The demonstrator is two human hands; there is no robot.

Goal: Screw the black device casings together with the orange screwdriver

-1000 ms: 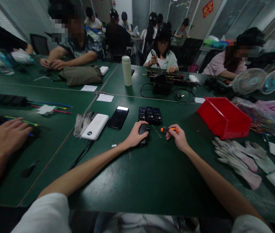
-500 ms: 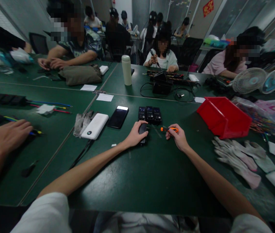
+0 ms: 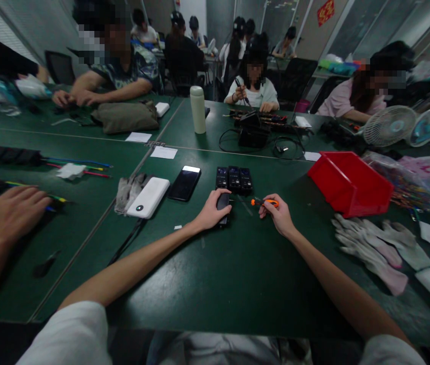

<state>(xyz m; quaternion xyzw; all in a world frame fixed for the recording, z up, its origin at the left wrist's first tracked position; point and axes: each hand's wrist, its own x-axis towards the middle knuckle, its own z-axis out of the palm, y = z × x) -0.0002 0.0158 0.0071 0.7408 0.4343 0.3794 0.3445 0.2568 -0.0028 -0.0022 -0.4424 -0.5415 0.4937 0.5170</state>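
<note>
My left hand [image 3: 213, 211] is closed around a small black box-shaped device [image 3: 223, 204] on the green table, thumb and fingers on its sides. In my right hand [image 3: 278, 215] I grip a screwdriver [image 3: 271, 203] by its orange and black handle. Its thin shaft points left, toward the device; a gap appears between the two hands, and the tip is hard to make out. Just beyond my left hand, several similar black devices [image 3: 234, 178] stand side by side in a row.
Left of my hands lie a black phone [image 3: 185, 183], a white power bank [image 3: 148, 197] and a grey glove [image 3: 129, 192]. On the right are a red bin [image 3: 351, 182] and work gloves [image 3: 374, 251]. A co-worker's hand [image 3: 17, 213] works with wires at far left. A bottle [image 3: 198, 110] stands farther back.
My two hands, the black device and the screwdriver look unmoved. The co-worker's hand at left has shifted slightly, and the hands of the person at the back left moved a little left.
</note>
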